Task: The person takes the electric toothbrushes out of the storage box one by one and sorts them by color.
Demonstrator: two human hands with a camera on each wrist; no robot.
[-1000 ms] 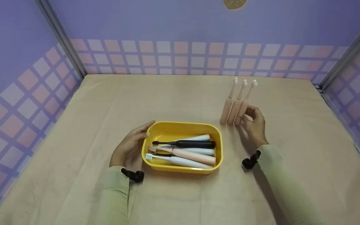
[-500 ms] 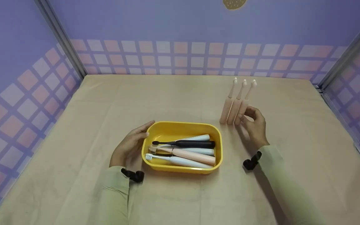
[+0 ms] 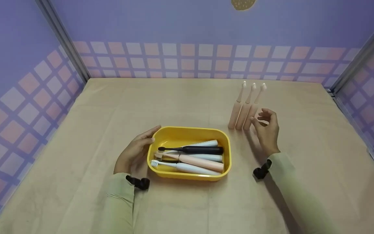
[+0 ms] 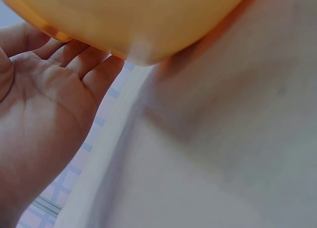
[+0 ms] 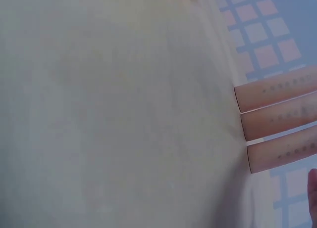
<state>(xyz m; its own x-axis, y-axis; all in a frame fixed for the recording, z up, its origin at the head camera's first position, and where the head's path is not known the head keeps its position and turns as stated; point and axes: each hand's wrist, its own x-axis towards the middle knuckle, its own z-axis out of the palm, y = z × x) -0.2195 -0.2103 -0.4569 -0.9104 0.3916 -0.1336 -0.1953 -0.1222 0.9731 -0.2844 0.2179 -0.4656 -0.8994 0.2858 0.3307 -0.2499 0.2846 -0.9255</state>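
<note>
Three pink electric toothbrushes stand upright in a row: a left one (image 3: 235,115), a middle one (image 3: 243,116) and a right one (image 3: 251,117). Just right of that row, my right hand (image 3: 267,131) has its fingers spread from the thumb, holding nothing; the thumb tip is close beside the right brush's handle. My left hand (image 3: 135,151) grips the left end of a yellow bin (image 3: 174,132), thumb at the rim and fingers along the outer wall. Inside lie several electric toothbrushes, among them a black one (image 3: 203,149), a pink one (image 3: 203,162) and a white one (image 3: 196,168).
A beige cloth (image 3: 161,104) covers the table. Behind it rises a purple wall (image 3: 174,22) with pink and white squares, and similar panels flank both sides. Grey metal posts (image 3: 67,42) mark the back corners.
My right hand has let go of the right pink toothbrush and drawn slightly to the right, fingers opening. The three brushes stay upright; my left hand and the bin have not moved.
</note>
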